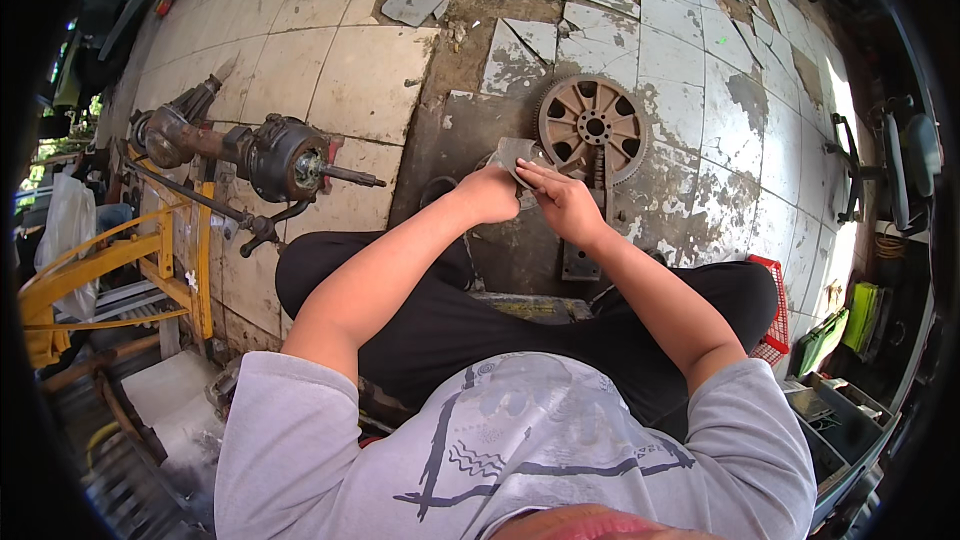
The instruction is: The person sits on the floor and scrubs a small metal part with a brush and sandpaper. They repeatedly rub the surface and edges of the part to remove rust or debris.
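Note:
A thin grey curved piece (514, 151), perhaps a sheet or a lining, is between my two hands in front of my lap. My left hand (491, 193) is closed in a fist at its near left edge. The fingers of my right hand (566, 199) lie together across its right side, and the thumb is partly hidden. Behind the hands a roundish metal part (541, 158) shows only in part. Just beyond my right hand stands a rusty toothed flywheel (568, 131), with a threaded rod (599, 163) before it.
On the left, an axle housing with a drum (274, 157) and protruding shaft rests by a yellow metal frame (180, 270). Broken floor tiles (411, 5) lie ahead. A red plastic basket (774, 315) is beside my right knee. A metal block (581, 262) lies nearer my lap.

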Tool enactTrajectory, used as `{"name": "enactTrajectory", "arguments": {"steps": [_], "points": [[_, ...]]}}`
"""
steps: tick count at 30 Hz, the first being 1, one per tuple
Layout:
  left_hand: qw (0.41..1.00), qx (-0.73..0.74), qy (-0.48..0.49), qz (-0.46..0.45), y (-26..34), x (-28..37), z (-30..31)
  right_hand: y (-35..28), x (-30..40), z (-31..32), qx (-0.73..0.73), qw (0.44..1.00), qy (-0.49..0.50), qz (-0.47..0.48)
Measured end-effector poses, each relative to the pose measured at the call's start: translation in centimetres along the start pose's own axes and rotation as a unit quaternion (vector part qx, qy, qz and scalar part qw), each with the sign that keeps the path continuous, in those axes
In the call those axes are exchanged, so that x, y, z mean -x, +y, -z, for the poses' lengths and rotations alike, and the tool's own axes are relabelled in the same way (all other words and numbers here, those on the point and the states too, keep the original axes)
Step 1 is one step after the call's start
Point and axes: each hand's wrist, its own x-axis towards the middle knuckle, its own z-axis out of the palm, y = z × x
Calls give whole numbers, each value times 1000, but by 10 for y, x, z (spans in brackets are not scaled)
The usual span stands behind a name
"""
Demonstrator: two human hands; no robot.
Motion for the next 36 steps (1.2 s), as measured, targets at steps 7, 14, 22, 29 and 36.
{"name": "enactTrajectory", "arguments": {"steps": [7,14,22,29,36], "points": [[999,26,21,4,-2,3,-1,-13,-5,7,-16,999,-14,24],[999,-23,-31,19,5,2,9,16,0,5,11,998,-35,-58],[999,-31,-39,20,5,2,11,21,1,5,-8,992,-39,-122],[996,-39,-80,22,12,-2,16,21,6,2,-13,1000,-10,-21],[998,-15,-64,20,2,-1,4,-13,-3,6,-21,998,-12,53]]}}
